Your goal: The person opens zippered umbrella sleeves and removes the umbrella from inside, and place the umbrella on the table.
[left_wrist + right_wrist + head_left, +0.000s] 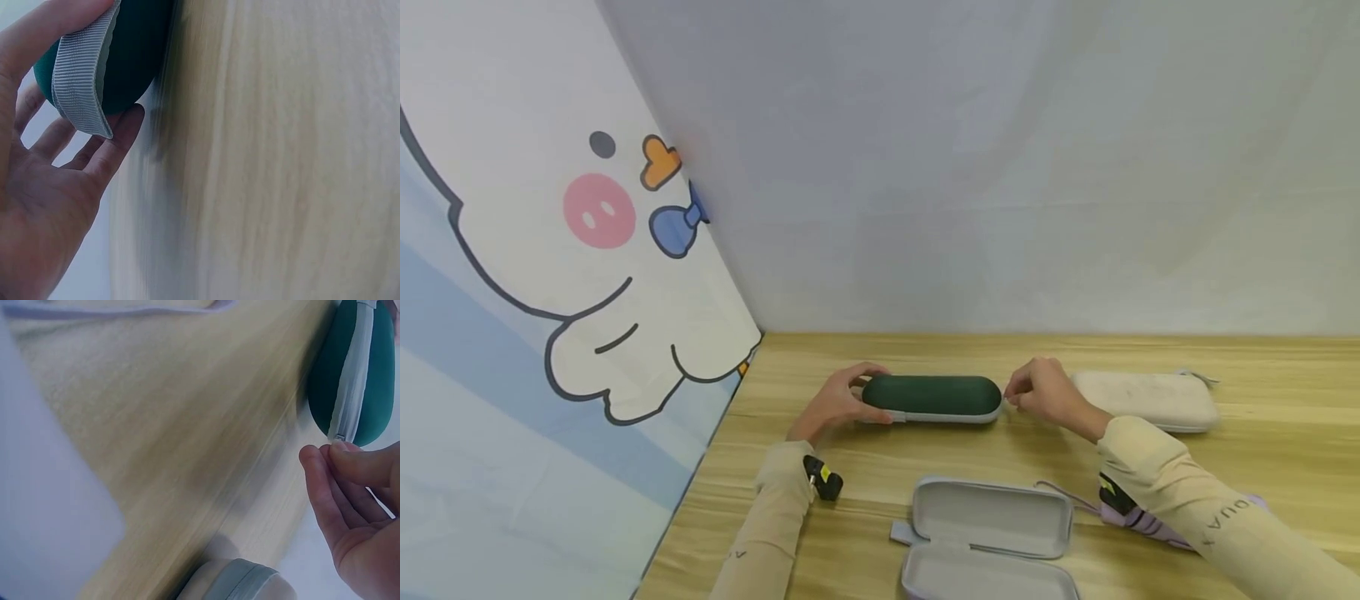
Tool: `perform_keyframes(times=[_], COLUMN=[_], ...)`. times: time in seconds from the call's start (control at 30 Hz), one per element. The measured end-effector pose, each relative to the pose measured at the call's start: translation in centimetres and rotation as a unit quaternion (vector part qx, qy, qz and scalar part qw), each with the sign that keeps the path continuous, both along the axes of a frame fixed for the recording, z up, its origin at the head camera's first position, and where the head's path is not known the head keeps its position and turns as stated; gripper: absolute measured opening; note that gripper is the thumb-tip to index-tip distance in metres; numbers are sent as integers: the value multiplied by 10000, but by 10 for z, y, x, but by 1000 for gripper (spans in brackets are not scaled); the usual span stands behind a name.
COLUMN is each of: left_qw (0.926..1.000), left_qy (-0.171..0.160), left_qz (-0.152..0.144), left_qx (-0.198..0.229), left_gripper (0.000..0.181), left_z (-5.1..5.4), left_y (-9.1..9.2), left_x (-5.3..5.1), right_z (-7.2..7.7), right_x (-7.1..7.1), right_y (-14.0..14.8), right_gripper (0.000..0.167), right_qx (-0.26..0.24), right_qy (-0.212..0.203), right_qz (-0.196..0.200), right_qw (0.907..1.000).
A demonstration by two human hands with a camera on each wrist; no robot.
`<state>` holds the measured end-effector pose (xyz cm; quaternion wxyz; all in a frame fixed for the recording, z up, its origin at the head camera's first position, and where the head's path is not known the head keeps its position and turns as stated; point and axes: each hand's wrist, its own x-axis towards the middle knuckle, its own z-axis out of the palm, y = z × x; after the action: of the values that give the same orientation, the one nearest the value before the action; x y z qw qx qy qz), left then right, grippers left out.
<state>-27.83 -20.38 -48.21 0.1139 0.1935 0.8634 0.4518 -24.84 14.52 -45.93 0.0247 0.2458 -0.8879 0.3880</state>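
Green zippered case (931, 395) lies on the wooden table (853, 542), its left end grasped by the left hand (842, 403). The right hand (1045, 392) pinches the zipper slider (340, 437) opposite. Weak pinch may let it slip; loose left hold could let the case turn.

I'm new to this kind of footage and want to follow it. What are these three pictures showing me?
There is no machine here: someone works bare-handed. The wide picture comes from a camera worn on the head; the other two come from wrist cameras. On the wood-grain table lie a green zip case, a cream case, an open grey-lined case and a purple item partly hidden by the right sleeve. The left hand grips one end of the green zip case; the right hand pinches the zipper pull at its other end.
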Motion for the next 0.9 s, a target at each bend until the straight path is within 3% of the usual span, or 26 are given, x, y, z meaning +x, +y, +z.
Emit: perform_keyframes(times=[0.53,0.9], left_qw=[10000,9999], left_qy=[-42,-76], left_qz=[57,51], left_qx=[3,56], left_gripper=[63,63], left_z=[0,3], left_y=[1,0], left_x=[1,2], right_z=[-1,-1], right_x=[10,18], right_y=[1,0], right_gripper=[11,11], right_qx=[-304,-247], right_qy=[-244,-358], right_qz=[-8,22], right_qw=[9992,9991])
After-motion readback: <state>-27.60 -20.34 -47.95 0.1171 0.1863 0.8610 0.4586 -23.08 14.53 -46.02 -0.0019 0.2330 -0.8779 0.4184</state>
